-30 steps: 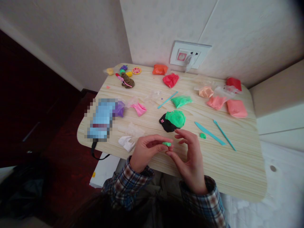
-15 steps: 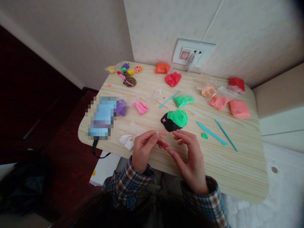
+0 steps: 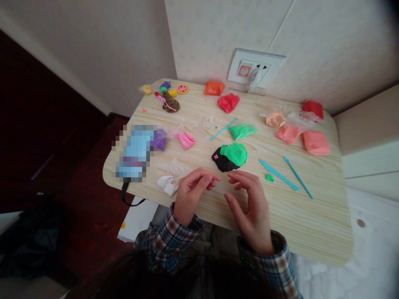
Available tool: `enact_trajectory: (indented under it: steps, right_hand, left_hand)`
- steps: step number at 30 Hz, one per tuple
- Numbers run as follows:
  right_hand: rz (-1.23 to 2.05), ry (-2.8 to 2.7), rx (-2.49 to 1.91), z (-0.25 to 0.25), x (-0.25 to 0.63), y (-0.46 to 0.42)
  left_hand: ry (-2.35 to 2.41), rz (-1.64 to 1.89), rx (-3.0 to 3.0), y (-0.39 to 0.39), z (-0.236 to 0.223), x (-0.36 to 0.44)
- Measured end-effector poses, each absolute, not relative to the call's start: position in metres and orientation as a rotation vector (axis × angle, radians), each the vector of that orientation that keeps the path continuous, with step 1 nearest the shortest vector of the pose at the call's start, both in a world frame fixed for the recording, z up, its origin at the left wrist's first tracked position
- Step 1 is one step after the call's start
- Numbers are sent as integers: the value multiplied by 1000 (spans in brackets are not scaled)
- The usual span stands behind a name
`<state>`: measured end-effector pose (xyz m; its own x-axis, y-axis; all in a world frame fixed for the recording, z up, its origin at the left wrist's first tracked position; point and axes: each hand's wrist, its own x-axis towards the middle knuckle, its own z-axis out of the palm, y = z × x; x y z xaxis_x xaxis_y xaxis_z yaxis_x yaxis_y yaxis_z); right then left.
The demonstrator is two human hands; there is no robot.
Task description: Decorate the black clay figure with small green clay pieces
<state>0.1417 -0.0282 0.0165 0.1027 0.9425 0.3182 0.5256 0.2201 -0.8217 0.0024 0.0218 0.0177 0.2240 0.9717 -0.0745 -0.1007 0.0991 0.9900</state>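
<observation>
My left hand (image 3: 193, 192) is closed in a pinch above the table's front edge, its thumb pressed against the fingers. A tiny bit of green clay showed in this pinch a moment ago; now the fingers cover it. To its right my right hand (image 3: 251, 203) is open, thumb and curved fingers apart, nothing in it. Just beyond both hands lies a black clay piece (image 3: 225, 165) with a small pink mark, partly covered by a flattened green clay sheet (image 3: 237, 153). A small green clay scrap (image 3: 269, 177) rests beside a turquoise modelling knife (image 3: 280, 176).
More turquoise tools (image 3: 297, 176) lie at right. Bags of green (image 3: 243, 131), pink (image 3: 186, 140), red (image 3: 228, 102) and coral clay (image 3: 316, 142) are spread around. A blurred phone-like device (image 3: 137, 149) and crumpled white tissue (image 3: 167, 184) are at left. A brown coiled clay figure (image 3: 170, 102) stands behind.
My left thumb and fingers have closed over the green bit, hiding it. My right thumb has drawn slightly away from the left hand. The view has shifted a little.
</observation>
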Motion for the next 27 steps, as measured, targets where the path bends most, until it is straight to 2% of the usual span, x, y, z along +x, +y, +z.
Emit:
enact_trajectory:
  steps: [9,16,27]
  right_hand:
    - [554,-1563,-1414,17,142,-27]
    - [368,-1702,-1529,15,140,-27]
    - [330,-1626,-1476,16,141,-30]
  left_hand:
    - [912,924,1032,20,15,6]
    - [691,877,1015,21,14,4]
    - [531,706,943,21,14,-2]
